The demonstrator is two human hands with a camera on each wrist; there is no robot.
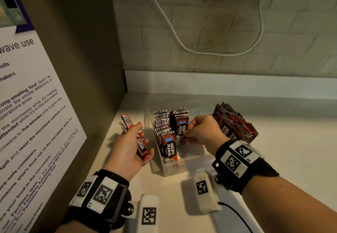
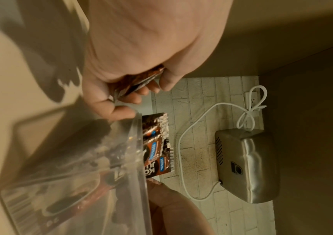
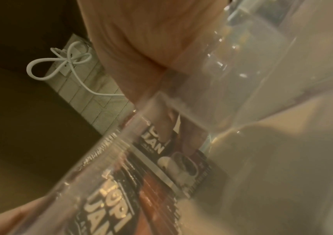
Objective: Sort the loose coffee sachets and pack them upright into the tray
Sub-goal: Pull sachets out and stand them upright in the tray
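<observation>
Pinching a tray [image 1: 193, 159] sachet [image 1: 182, 129], right hand [image 1: 202, 132]; left hand [image 1: 127, 147] grips loose sachets [image 1: 141, 146]; spare stack [image 1: 235, 123] at two o'clock on the bench [image 1: 273, 159].

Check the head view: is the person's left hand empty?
No: the left hand grips a few red-and-black coffee sachets beside the clear plastic tray.

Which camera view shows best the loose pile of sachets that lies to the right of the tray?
The head view shows it best: the loose pile of sachets leans on the counter, right of the clear tray, beyond the right hand. The left wrist and right wrist views show only the tray's packed sachets, not this pile.
</observation>
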